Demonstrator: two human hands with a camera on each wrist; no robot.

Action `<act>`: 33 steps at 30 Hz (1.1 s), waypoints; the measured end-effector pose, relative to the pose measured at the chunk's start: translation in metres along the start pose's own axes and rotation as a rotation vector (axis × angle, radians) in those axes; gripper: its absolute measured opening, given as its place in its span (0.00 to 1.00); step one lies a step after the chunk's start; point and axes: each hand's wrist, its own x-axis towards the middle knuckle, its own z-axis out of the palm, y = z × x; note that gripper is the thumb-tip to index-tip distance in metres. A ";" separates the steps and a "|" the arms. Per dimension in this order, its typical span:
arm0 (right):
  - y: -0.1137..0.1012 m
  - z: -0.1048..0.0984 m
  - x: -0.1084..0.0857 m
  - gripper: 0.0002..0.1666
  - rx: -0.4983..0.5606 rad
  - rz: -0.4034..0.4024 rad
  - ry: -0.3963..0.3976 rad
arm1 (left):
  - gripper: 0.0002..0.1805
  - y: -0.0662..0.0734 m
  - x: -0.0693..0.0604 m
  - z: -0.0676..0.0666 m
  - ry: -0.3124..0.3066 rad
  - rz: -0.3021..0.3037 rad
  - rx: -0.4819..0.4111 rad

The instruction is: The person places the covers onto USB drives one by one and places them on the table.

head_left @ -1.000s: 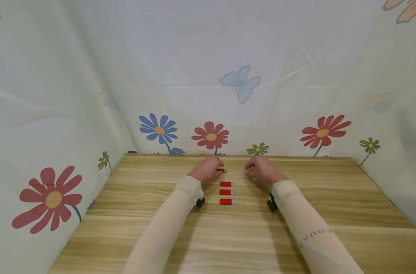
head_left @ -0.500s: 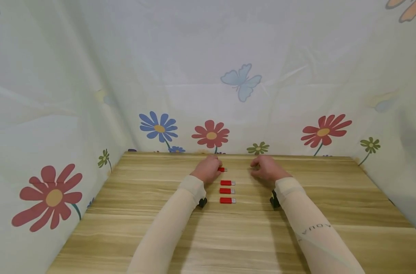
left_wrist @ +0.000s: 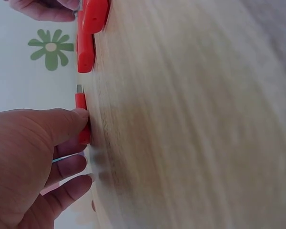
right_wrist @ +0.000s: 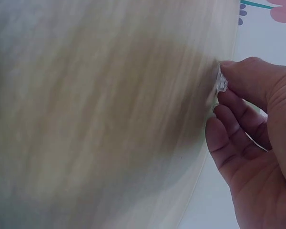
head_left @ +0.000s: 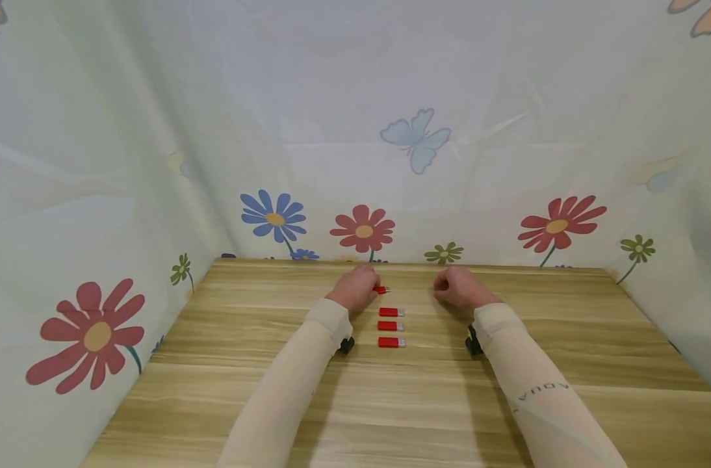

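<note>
In the head view, my left hand (head_left: 355, 288) is at the far part of the table and pinches a red USB stick (head_left: 380, 290), its metal plug pointing right. The left wrist view shows the thumb on the red body of this stick (left_wrist: 81, 101), close to the wood; the other fingers are loosely bent. Across from it, my right hand (head_left: 462, 287) pinches a small clear plastic piece (right_wrist: 222, 82) between thumb and index finger, just at the tabletop. Its exact kind cannot be told. Nearer me lie a red USB stick (head_left: 388, 312), a second USB stick (head_left: 387, 326) and a third USB stick (head_left: 388, 342).
The wood-grain table (head_left: 385, 416) ends at a pale curtain (head_left: 309, 117) with printed flowers, which also hangs along both sides. The three lying sticks form a column between my forearms, plugs to the right. A black wrist camera (head_left: 474, 340) sits under the right sleeve.
My right hand has shifted a little to the right, away from the held stick, and its fingers have come closer together. The left hand has barely moved. The three lying sticks stay put.
</note>
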 end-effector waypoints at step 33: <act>-0.010 -0.006 -0.011 0.02 0.034 -0.013 -0.036 | 0.08 -0.007 -0.005 -0.011 -0.019 0.036 -0.079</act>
